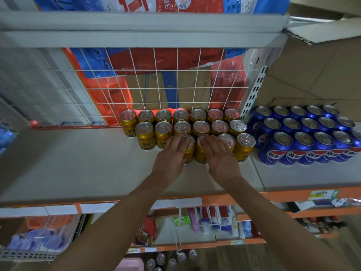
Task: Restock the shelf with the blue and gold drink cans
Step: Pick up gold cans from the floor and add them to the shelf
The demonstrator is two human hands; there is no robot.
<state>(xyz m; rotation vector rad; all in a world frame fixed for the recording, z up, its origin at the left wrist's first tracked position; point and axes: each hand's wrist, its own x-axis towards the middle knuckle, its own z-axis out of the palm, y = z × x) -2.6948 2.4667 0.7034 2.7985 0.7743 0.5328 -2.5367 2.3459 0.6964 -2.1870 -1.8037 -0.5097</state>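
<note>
On the white shelf, in front of a wire grid, three rows of gold cans are stood upright, and a block of blue cans is stood just beside them to the right. The left hand and the right hand are laid on the lids of two neighbouring front-row gold cans, fingers nearly straight and spread. Nothing is seen to be clasped, though whether a thumb is hooked round a can wall cannot be told. The cans are judged stiff, smooth-walled and weighty for their size if full, likely to slip in a loose hold and to dent if dropped. Each is best taken round the body from the side, or slid by pressure at the lid. "红牛" is read on the gold cans, and "百事" with the Pepsi emblem on the blue ones
</note>
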